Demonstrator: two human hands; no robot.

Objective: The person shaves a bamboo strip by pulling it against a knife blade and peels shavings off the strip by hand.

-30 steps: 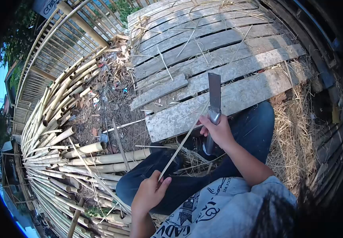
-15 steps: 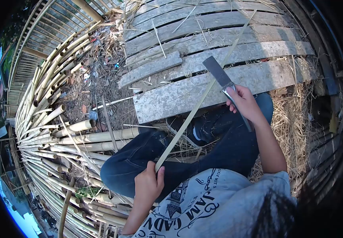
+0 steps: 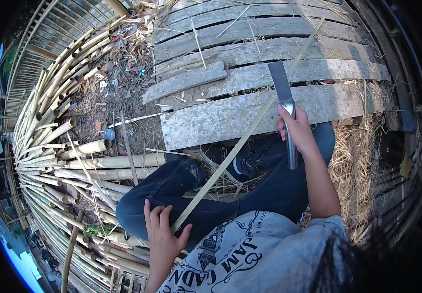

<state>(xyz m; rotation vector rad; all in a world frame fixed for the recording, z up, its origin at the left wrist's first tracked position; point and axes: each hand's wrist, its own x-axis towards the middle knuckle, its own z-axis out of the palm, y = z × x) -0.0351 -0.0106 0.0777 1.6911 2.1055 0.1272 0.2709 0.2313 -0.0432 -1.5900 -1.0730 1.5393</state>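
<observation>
My right hand (image 3: 298, 131) is wrapped around the metal handle of a broad-bladed machete (image 3: 281, 84), its square-ended blade pointing away from me above the wooden planks. A long, thin bamboo strip (image 3: 238, 146) runs diagonally from my lap across the planks, passing just left of the machete. At the strip's near end, my left hand (image 3: 164, 238) has its fingers spread over my thigh. The strip's end lies in the gap between the thumb and fingers, not gripped.
A platform of weathered planks (image 3: 211, 124) lies before my crossed legs, with a loose board (image 3: 186, 83) on it. Many bamboo poles (image 3: 118, 162) are piled at left. Dry shavings (image 3: 352, 171) heap at right. A bamboo fence (image 3: 40, 51) stands at upper left.
My left hand has let go of the bamboo strip, opened its fingers and shifted left. My right hand has turned the machete more upright, its handle now showing below the fist.
</observation>
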